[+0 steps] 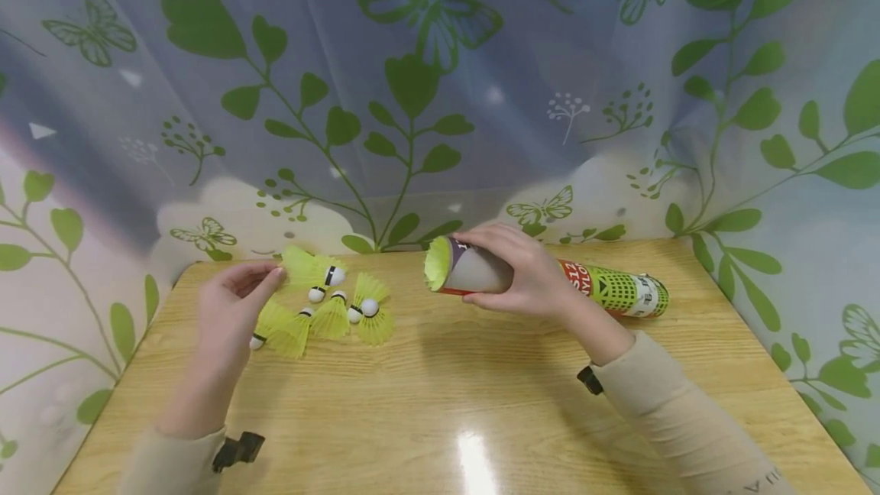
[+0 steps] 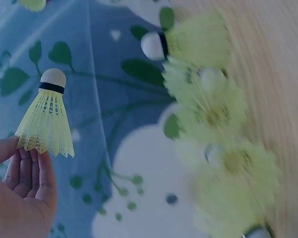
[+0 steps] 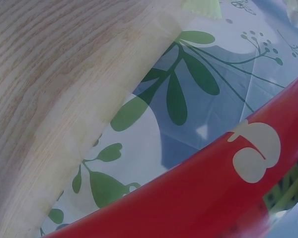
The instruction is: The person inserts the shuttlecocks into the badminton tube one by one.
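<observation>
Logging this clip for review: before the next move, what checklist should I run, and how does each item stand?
1. Left hand pinches one shuttlecock by the skirt rim: ok.
2. Cork faces away from the fingers: ok.
3. Right hand grips the tube: ok.
4. Tube end uncovered, yellow skirt showing there: ok.
5. Room left inside the tube: cannot tell, interior hidden.
6. Shuttlecock at the tube end: not ok, they're apart.

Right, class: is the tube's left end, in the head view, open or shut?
Open: a yellow shuttlecock skirt shows in the mouth of the tube.
</observation>
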The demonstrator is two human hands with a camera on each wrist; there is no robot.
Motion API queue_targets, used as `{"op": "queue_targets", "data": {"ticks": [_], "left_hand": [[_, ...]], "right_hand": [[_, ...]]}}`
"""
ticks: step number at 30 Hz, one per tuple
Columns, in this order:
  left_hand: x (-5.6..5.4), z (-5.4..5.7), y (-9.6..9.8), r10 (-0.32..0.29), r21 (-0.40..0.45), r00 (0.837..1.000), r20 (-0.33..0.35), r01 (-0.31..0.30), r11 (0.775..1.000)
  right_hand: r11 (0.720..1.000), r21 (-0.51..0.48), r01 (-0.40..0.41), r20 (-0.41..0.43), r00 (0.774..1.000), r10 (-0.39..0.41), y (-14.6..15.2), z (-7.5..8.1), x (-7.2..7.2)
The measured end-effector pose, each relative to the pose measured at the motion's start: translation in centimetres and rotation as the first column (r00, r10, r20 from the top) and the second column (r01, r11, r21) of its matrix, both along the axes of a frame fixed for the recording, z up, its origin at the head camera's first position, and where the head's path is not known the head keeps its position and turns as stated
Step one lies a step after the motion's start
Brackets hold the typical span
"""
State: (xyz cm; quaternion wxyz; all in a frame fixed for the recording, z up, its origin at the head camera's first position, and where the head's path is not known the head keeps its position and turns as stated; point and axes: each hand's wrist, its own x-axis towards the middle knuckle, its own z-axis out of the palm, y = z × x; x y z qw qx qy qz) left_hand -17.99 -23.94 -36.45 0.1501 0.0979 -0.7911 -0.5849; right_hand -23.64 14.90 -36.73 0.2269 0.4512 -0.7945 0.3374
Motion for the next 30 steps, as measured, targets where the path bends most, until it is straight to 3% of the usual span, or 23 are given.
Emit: {"op": "queue_targets", "data": {"ticks": [7,13,19,30], "left_hand": [[-0.3,1.2,3.7,-0.091,0.055,0.993,-0.076,0.095,0.994],[-0.6,1.5,6.1,-0.145,0.071,0.981,-0.133,0.155,0.985],[-0.9,1.9,8.2,-0.192,0.076,0.958,-0.212,0.212,0.974],[-1.0,2.1,11.7,-0.288,0.003,0.917,-0.277,0.301,0.954]], "right_hand": [[1.0,0.006,0.001,0.003,1.0,-0.001,-0.2,0.1,0.1],[1.0,0.017,0.01,0.021,1.0,-0.01,-0.3,0.1,0.1],[1.0,0.019,0.012,0.012,1.0,-0.012,-0.4,0.1,0.0],[1.0,0.008,0.002,0.005,1.0,-0.002,-0.5,0.1,0.0]]}}
